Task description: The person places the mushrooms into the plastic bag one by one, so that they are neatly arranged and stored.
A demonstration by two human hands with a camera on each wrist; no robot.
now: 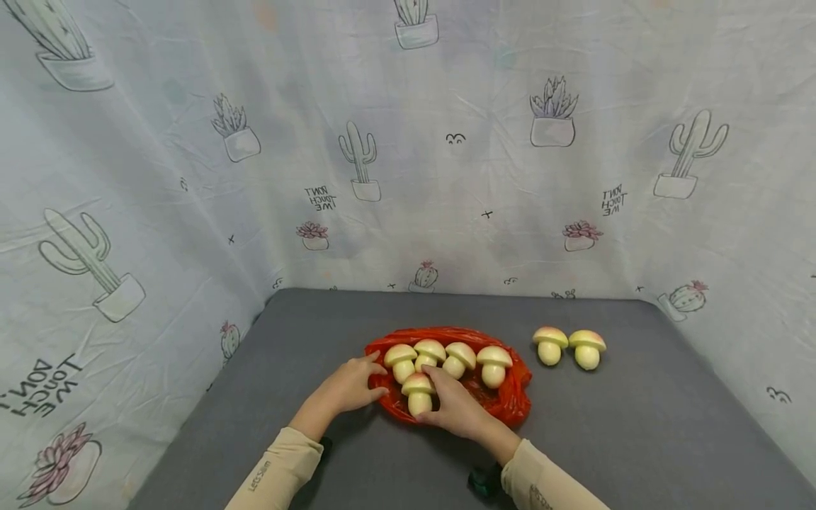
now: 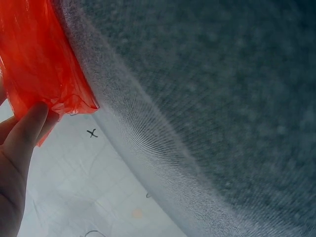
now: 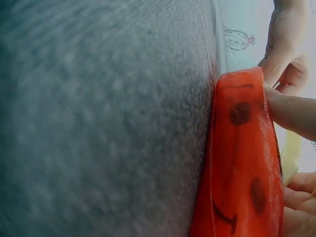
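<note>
A red plastic bag (image 1: pixel 519 407) lies with its mouth spread wide, and several toy mushrooms (image 1: pixel 494 365) with pale stems and yellowish caps sit inside it. At the bag's left rim, my left hand (image 1: pixel 347 386) holds the plastic; in the left wrist view its fingers (image 2: pixel 30 126) lie on both sides of the red film. My right hand (image 1: pixel 460 411) reaches over the near rim and grips the nearest mushroom (image 1: pixel 418 405) between thumb and fingers. Part of that mushroom (image 3: pixel 291 153) shows past the bag in the right wrist view.
Two more mushrooms, one (image 1: pixel 550 346) beside the other (image 1: pixel 587 349), stand on the grey tabletop (image 1: pixel 637 425) right of the bag. A dark green object (image 1: pixel 482 483) shows near my right sleeve. A cactus-print cloth (image 1: pixel 446 177) hangs behind and at the sides.
</note>
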